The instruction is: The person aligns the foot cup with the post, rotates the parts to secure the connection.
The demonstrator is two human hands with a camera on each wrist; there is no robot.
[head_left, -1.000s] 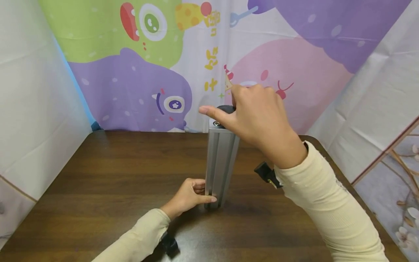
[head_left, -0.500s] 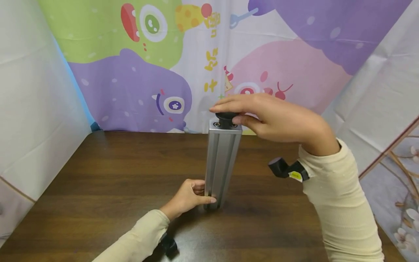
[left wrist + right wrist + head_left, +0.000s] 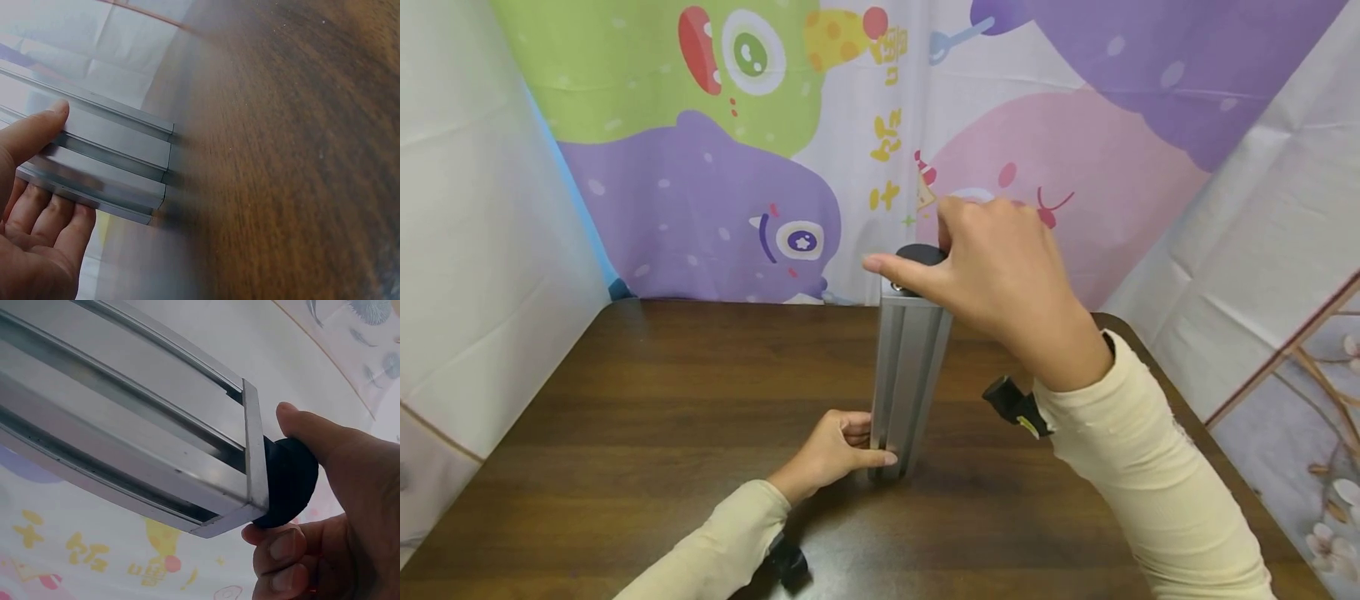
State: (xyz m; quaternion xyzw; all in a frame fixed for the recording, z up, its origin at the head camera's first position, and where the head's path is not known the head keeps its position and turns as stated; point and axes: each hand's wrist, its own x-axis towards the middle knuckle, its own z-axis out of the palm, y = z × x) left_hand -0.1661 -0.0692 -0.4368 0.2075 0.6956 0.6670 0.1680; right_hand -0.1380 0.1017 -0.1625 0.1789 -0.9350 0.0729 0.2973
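A silver aluminium profile [image 3: 912,358] with lengthwise grooves stands upright on the wooden table [image 3: 700,400]. Low on it, my left hand [image 3: 827,454] grips the profile, thumb across the front face and fingers round the far side; the left wrist view shows the grooved lower end [image 3: 119,150] meeting the table. A round black knob [image 3: 919,252] sits on the metal plate at the top. My right hand [image 3: 1000,275] holds this knob from the right. In the right wrist view, the thumb and curled fingers lie on opposite sides of the knob [image 3: 290,481].
Behind the table hangs a cartoon-printed curtain [image 3: 760,192], with white cloth panels [image 3: 467,208] at either side. A small black device [image 3: 1018,406] is strapped to the right wrist, another black device [image 3: 788,562] to the left.
My right hand has turned at the knob, from flat over its top half a second ago to thumb pointing left, much like one second ago. My left hand and the profile have stayed put.
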